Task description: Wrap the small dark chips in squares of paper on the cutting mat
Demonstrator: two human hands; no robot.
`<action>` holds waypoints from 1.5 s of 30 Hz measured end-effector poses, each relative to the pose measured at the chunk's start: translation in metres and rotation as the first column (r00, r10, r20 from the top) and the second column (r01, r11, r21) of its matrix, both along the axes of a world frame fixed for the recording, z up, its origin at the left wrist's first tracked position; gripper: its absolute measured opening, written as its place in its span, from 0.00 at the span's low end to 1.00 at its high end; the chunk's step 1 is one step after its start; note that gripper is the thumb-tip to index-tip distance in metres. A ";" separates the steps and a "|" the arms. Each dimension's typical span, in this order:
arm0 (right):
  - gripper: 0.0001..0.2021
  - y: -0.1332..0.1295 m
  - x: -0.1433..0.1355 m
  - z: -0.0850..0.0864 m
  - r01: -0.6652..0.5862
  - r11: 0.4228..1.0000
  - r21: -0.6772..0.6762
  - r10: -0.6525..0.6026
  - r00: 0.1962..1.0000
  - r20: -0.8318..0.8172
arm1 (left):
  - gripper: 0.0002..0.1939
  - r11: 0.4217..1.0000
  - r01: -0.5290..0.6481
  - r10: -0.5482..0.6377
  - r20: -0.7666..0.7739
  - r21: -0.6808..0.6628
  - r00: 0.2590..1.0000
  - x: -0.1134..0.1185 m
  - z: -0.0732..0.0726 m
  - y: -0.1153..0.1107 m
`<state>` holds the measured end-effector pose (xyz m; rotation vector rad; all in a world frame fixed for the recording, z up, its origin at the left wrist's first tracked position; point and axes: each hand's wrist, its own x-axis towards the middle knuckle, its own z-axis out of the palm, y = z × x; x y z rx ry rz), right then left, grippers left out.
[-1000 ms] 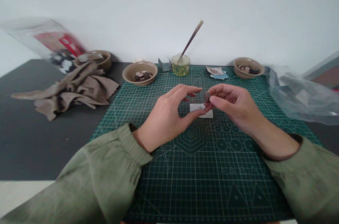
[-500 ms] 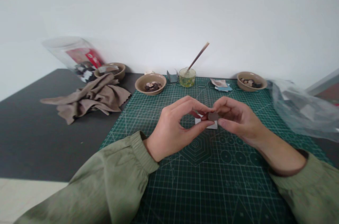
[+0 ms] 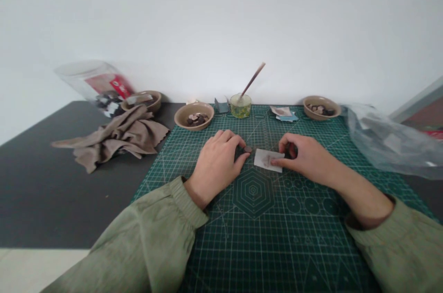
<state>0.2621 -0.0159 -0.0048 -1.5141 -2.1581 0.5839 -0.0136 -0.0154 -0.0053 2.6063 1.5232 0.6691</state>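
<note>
My left hand (image 3: 221, 159) rests low over the green cutting mat (image 3: 221, 247). Its thumb and forefinger close round a small, dark, round disc (image 3: 247, 149), partly covered by the fingers. To the right of that disc lies a small white sheet of paper (image 3: 266, 159) with grey smudges on it. My right hand (image 3: 302, 157) is at the sheet's right end, thumb on top of it and fingers curled at the edge. What lies under those curled fingers is hidden.
Behind stand a bowl of dark pieces (image 3: 194, 115), a yellow-green glass cup (image 3: 241, 106) with a brush (image 3: 253, 80), stacked small sheets (image 3: 284, 113) and another bowl (image 3: 321, 107). A brown cloth (image 3: 121, 136) lies left; a clear plastic bag (image 3: 387, 145) lies right.
My hands were together, raised above the sheet, around the disc. They have lowered and parted: the left went left with the disc, the right came down onto the sheet.
</note>
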 end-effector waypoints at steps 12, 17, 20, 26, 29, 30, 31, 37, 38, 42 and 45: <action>0.17 0.109 0.054 0.047 0.390 0.898 0.203 -0.403 0.915 0.028 | 0.07 1.000 0.024 -0.024 0.032 0.014 0.999 -0.002 -0.004 0.004; 0.12 0.135 0.039 0.059 0.333 0.885 0.326 -0.398 0.905 0.154 | 0.07 1.000 0.021 -0.021 0.048 -0.003 0.999 -0.001 -0.004 0.002; 0.11 0.137 0.020 0.048 0.226 0.930 0.291 -0.307 0.912 0.271 | 0.07 1.000 0.014 -0.014 0.038 -0.013 0.999 0.000 -0.003 0.001; 0.07 0.139 -0.003 0.028 0.184 0.948 0.259 -0.271 0.893 0.358 | 0.08 1.000 0.017 -0.016 0.039 -0.021 0.999 0.001 -0.002 0.000; 0.06 0.135 0.002 0.041 0.214 0.938 0.273 -0.292 0.911 0.290 | 0.08 1.000 0.018 -0.017 0.043 -0.025 0.999 0.001 -0.002 0.000; 0.07 0.132 0.005 0.049 0.225 0.934 0.276 -0.297 0.921 0.253 | 0.08 0.999 0.020 -0.019 0.044 -0.026 0.999 0.001 -0.002 0.000; 0.08 0.127 0.009 0.057 0.233 0.933 0.274 -0.294 0.932 0.212 | 0.08 0.999 0.022 -0.020 0.046 -0.026 0.999 0.001 -0.003 0.000; 0.17 0.081 0.023 0.091 0.171 0.984 0.040 -0.164 0.977 -0.135 | 0.09 0.999 0.033 -0.032 0.067 -0.010 0.997 0.000 -0.004 0.001; 0.17 0.072 0.023 0.091 0.132 0.990 -0.038 -0.138 0.958 -0.250 | 0.08 0.999 0.035 -0.035 0.071 -0.009 0.997 0.000 -0.005 0.001; 0.17 0.041 0.018 0.085 0.004 0.981 -0.193 -0.097 0.873 -0.477 | 0.15 0.999 0.041 -0.041 0.105 0.002 0.994 0.001 -0.004 0.001; 0.18 0.022 0.011 0.076 -0.042 0.968 -0.248 -0.103 0.833 -0.543 | 0.27 0.991 0.134 -0.132 0.334 0.020 0.933 0.006 0.000 0.001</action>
